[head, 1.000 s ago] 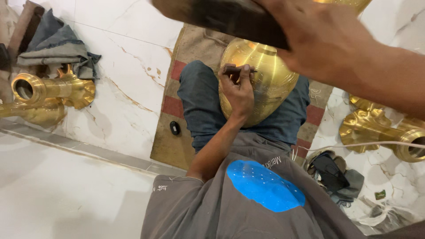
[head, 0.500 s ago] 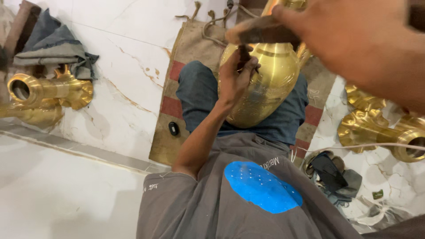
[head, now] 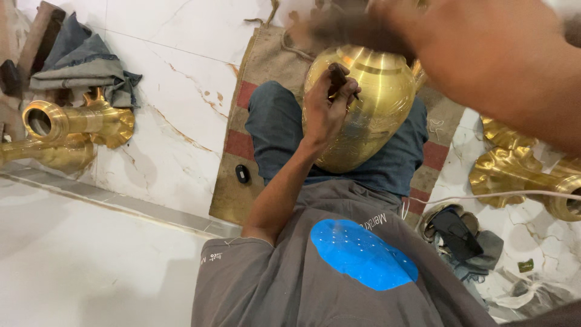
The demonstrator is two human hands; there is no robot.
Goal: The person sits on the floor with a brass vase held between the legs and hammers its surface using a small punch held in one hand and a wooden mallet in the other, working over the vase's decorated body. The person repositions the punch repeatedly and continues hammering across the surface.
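A large shiny brass pot (head: pixel 378 115) rests on my lap, tilted, with fine engraved lines on its side. My left hand (head: pixel 324 115) lies against the pot's left side and pinches a small dark chisel (head: pixel 339 77), tip on the metal. My right hand (head: pixel 478 48) is raised close to the camera at the top right. It is blurred and gripping a dark hammer-like tool (head: pixel 342 27) above the pot's mouth. I sit on a jute mat (head: pixel 266 57) in blue trousers and a grey shirt.
Brass trumpet-shaped pieces (head: pixel 72 130) lie on the marble floor at left beside a grey cloth (head: pixel 85 60). More brass parts (head: pixel 520 172) lie at right. A small black object (head: pixel 242 174) sits on the mat. A sandal (head: pixel 457 233) and a white cord (head: pixel 484 197) are at lower right.
My right hand with the hammer-like tool has swung across the top of the view and is now blurred above the pot. My left hand has stayed on the pot with the chisel.
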